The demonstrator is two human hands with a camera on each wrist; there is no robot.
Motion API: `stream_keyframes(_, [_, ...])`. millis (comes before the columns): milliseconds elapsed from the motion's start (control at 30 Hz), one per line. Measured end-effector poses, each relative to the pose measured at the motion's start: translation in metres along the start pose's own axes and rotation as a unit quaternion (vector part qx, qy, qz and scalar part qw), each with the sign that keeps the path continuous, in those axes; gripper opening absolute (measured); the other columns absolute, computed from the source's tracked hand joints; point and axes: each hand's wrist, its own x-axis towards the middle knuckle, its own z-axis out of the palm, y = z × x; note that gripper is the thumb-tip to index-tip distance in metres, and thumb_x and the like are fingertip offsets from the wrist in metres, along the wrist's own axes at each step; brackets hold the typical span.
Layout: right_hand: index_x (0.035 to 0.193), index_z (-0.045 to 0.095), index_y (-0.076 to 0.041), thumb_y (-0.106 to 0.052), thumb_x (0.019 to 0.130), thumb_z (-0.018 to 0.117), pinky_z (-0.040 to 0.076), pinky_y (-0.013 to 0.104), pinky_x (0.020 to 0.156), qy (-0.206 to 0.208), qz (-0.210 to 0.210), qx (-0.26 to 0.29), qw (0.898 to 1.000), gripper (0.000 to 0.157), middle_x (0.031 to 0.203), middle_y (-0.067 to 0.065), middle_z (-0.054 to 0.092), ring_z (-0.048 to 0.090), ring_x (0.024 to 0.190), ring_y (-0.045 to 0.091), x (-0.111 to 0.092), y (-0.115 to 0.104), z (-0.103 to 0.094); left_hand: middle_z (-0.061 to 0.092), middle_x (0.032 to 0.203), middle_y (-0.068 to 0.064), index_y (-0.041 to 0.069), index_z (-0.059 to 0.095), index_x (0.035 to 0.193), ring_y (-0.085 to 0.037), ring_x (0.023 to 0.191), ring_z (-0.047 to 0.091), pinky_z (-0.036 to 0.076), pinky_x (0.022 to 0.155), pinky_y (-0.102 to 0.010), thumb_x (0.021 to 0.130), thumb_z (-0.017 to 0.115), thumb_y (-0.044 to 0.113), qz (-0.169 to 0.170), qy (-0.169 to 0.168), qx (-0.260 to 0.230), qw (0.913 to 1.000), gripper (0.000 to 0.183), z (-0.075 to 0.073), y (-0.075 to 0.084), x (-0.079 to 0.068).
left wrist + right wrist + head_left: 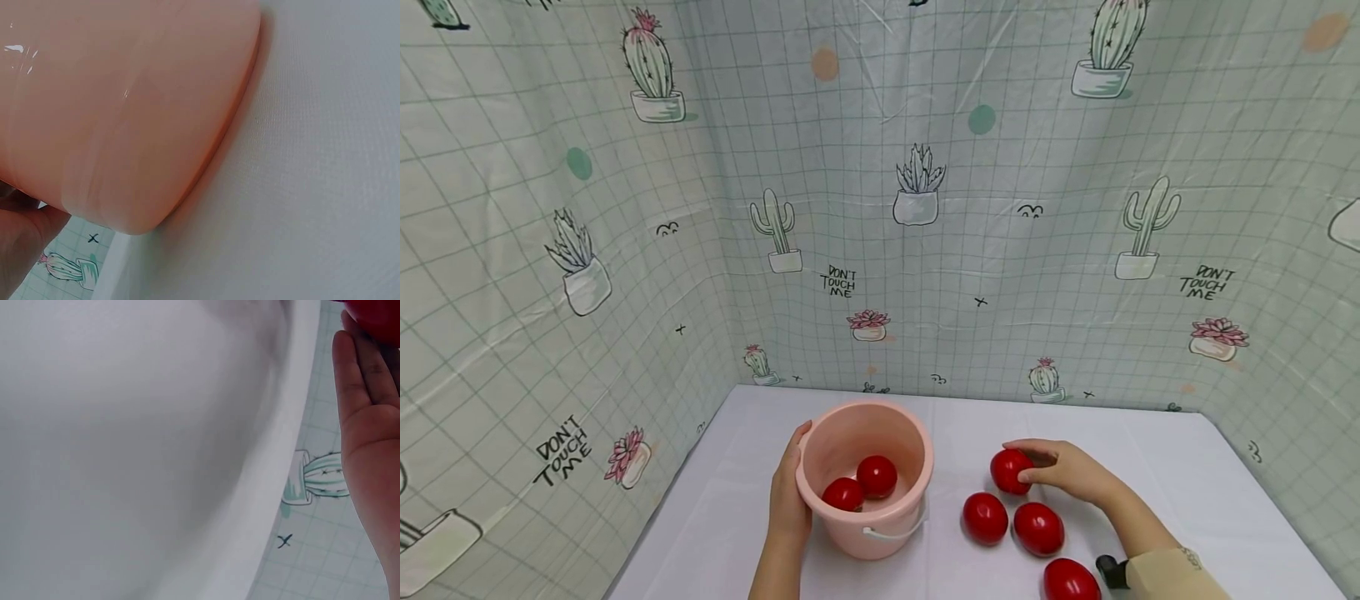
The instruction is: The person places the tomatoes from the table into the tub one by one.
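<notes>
A pink bucket (867,533) with a white handle stands on the table, its mouth facing up toward the head camera. My left hand (789,492) holds it at the left side, fingers round the outer wall just under the rim. In the left wrist view, part of that hand (28,244) lies against the bucket wall (131,112). Two shiny red apple-like balls (877,477) lie inside. To the right, my right hand (1070,472) grips another red ball (1010,471) between thumb and fingers. The right wrist view shows this ball (378,319) only partly, at the top corner.
Close to the right hand lie more red balls, one nearer the bucket (985,518), one beside it (1039,529) and one at the front edge of view (1071,581). A white cloth covers the table (1120,429). Behind hangs a cactus-print curtain (970,250).
</notes>
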Motion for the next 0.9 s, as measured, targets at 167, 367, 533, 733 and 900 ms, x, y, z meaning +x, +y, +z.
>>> stream_keyframes(167, [0.139,0.057,-0.016,-0.033,0.091,0.07,0.058,0.028,0.085,0.002,0.002,-0.013,1.0,0.053,0.13,0.011,0.064,0.06,0.118,0.029,0.002,-0.007,-0.005,0.046,0.149,0.018,0.044,0.046,0.142,-0.011,0.143,0.038,0.04,0.114,-0.046,0.099,0.035,0.062,-0.003,-0.001,0.0,1.0,0.047,0.0,0.0,0.001])
stream_keyframes(367, [0.138,0.058,-0.02,-0.033,0.091,0.071,0.056,0.021,0.084,0.001,-0.019,-0.025,1.0,0.05,0.129,0.008,0.065,0.061,0.117,0.026,0.007,-0.017,-0.013,0.047,0.148,0.019,0.044,0.046,0.142,-0.009,0.141,0.039,0.04,0.113,-0.045,0.099,0.035,0.061,-0.002,-0.002,-0.002,1.0,0.047,0.0,-0.001,0.001])
stream_keyframes(533, [0.136,0.059,-0.024,-0.035,0.09,0.071,0.055,0.021,0.086,0.001,-0.021,-0.034,0.999,0.049,0.128,0.005,0.067,0.063,0.115,0.018,0.012,-0.028,-0.019,0.047,0.148,0.019,0.044,0.046,0.142,-0.01,0.142,0.039,0.04,0.113,-0.046,0.099,0.036,0.062,-0.002,-0.002,0.0,1.0,0.047,-0.001,-0.001,0.001])
stream_keyframes(733, [0.137,0.059,-0.023,-0.039,0.088,0.073,0.057,0.028,0.089,0.008,-0.019,-0.042,0.999,0.054,0.127,0.002,0.067,0.062,0.116,0.022,0.019,-0.046,-0.024,0.046,0.149,0.019,0.045,0.046,0.142,-0.011,0.143,0.038,0.04,0.113,-0.045,0.099,0.036,0.062,-0.007,-0.003,0.0,1.0,0.047,0.0,-0.001,0.001])
stream_keyframes(900, [0.136,0.06,-0.027,-0.039,0.088,0.073,0.057,0.034,0.089,0.007,-0.023,-0.041,0.999,0.052,0.127,0.005,0.067,0.062,0.118,0.025,0.023,-0.066,-0.028,0.046,0.148,0.019,0.044,0.046,0.142,-0.009,0.143,0.038,0.04,0.114,-0.044,0.1,0.035,0.061,-0.004,-0.002,-0.004,1.0,0.046,0.0,0.0,0.0])
